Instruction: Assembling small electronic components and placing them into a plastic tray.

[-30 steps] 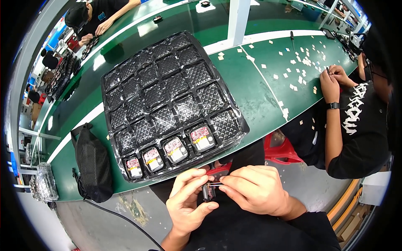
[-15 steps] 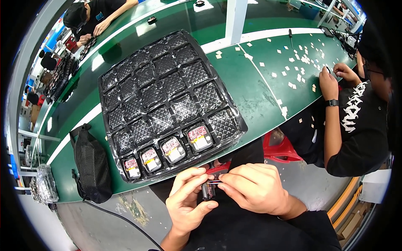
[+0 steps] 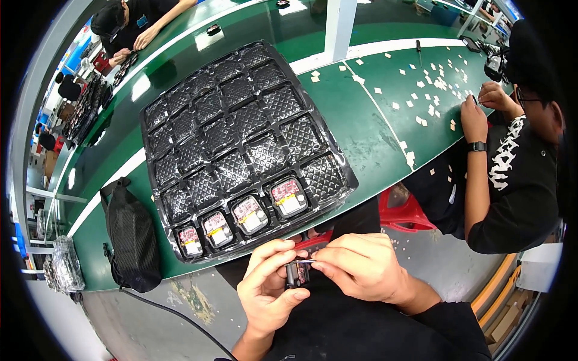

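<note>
Above my lap, just off the table's near edge, my left hand (image 3: 265, 292) is closed on a small black device (image 3: 294, 275). It is pinched between thumb and fingers, and a reddish circuit part shows on its right side. My right hand (image 3: 364, 268) is closed too, gripping what look like thin metal tweezers (image 3: 306, 261). Their tips reach the device's upper end; my left fingers hide the exact contact point. Beyond my hands lies a black moulded plastic tray (image 3: 345, 174). Its nearest row holds several similar units with red boards and yellow tape, including one unit (image 3: 288, 197) on the right.
A black mesh pouch (image 3: 131, 240) and a cable lie left of the tray. Small pale squares (image 3: 430, 96) are scattered over the green table (image 3: 385, 129) at right, near a screwdriver (image 3: 419, 53). A co-worker (image 3: 512, 168) sits at right beside a red stool (image 3: 406, 210); another works across the table.
The tweezers' tips and my right hand have shifted very slightly left, and the device has turned a little. The co-worker at right has tilted their head.
</note>
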